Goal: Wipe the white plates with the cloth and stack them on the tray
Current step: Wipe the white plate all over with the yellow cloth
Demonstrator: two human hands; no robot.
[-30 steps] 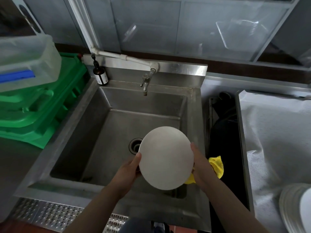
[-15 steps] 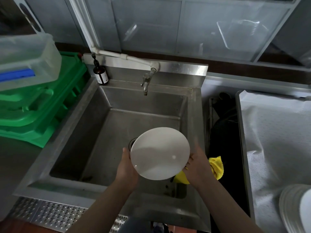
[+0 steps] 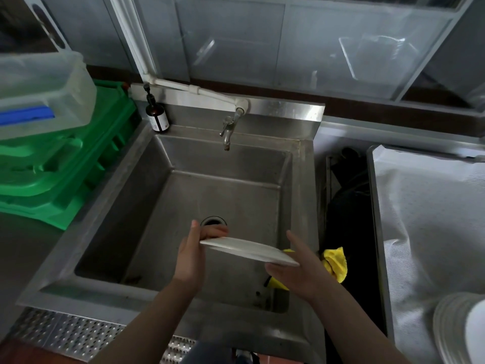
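- A white plate (image 3: 249,250) is held over the sink (image 3: 301,206), seen nearly edge-on, its left rim higher than its right.
- The left hand (image 3: 193,254) grips the plate's left rim, thumb up on the near side and fingers curled over the far side.
- The right hand (image 3: 299,269) holds the right rim: the thumb lies under the edge and the fingers reach up behind it.
- A yellow cloth (image 3: 334,261) is bunched at the right hand, showing beyond it and below the palm; I cannot tell how the hand holds it.
- A stack of plates (image 3: 456,327) sits at the lower right on a tray (image 3: 378,232) lined with white sheet.
- A tap (image 3: 228,130) hangs over the basin, with a brown bottle (image 3: 157,116) at the sink's back left corner.
- Green crates (image 3: 60,164) stand left of the sink, a clear tub (image 3: 44,90) on top.
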